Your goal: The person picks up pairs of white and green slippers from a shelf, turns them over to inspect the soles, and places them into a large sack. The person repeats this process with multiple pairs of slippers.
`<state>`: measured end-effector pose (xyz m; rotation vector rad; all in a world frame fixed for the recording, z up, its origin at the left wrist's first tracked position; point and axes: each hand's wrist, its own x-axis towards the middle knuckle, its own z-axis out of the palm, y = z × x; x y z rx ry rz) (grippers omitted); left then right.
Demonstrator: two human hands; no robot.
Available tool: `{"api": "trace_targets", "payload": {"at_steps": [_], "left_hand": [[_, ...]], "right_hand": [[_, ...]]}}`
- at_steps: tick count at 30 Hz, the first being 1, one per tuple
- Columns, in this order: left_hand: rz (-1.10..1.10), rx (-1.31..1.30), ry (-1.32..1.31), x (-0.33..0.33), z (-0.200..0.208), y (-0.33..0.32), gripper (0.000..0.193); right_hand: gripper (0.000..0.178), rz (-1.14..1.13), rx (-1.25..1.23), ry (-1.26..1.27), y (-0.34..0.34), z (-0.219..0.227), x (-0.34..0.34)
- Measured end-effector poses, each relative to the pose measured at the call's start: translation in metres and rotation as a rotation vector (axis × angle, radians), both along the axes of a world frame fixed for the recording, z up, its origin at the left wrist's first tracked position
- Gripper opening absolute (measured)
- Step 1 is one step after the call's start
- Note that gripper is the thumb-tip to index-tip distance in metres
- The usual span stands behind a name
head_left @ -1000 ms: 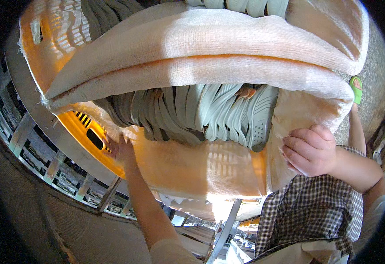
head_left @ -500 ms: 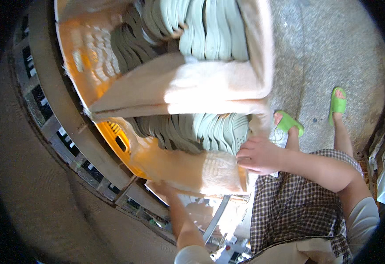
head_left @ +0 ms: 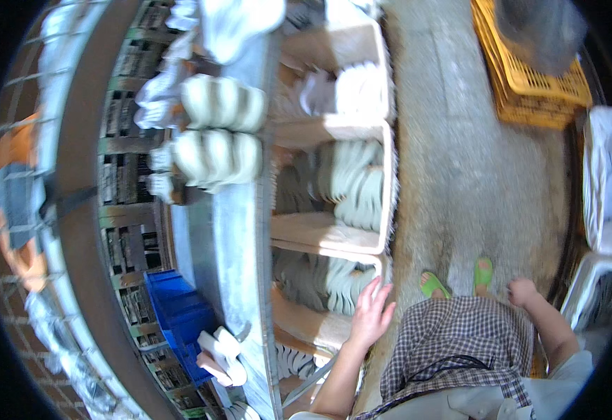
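Observation:
My left hand [head_left: 371,315] is raised with its fingers spread and nothing in it, beside the right edge of a cloth-lined bin [head_left: 299,323]. Pale green clogs [head_left: 344,283] are packed in rows inside that bin. Out to the right of the checked apron, my right hand [head_left: 523,291] hangs with its fingers curled in and nothing showing in it. Just beyond, another lined bin [head_left: 334,243] holds more pale green clogs [head_left: 351,178].
Left of the bins runs a metal-topped bench [head_left: 239,224] with pale footwear [head_left: 218,161] in rows and a blue bin [head_left: 180,318]. Stacked yellow crates [head_left: 533,105] stand at the far right. A white-lined bin [head_left: 589,287] sits nearer on that side. Concrete floor [head_left: 460,175] lies between.
Both hands have come off the lined bin. My right hand has swung out to the right, my left is lifted open. The view has straightened, and the bench and crates now show.

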<state>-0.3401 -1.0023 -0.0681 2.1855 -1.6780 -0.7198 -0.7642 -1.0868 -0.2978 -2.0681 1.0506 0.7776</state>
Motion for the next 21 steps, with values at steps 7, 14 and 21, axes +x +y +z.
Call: {"api": "trace_targets", "payload": {"at_steps": [7,14,21], "left_hand": [[0.609,-0.832,0.240,0.159,0.220,0.072,0.052],[1.179,-1.238,0.423,0.415,0.232,-0.036,0.064],[1.229,-0.857,0.190,0.628,0.124,-0.056,0.067]], "right_hand": [[0.024,-0.676,-0.151,0.182,0.089,0.045,-0.131],[0.018,-0.872,-0.255,-0.125,-0.027,0.071,-0.032],[0.032,-0.690,0.023,-0.091,-0.109,0.152,0.152]]}}
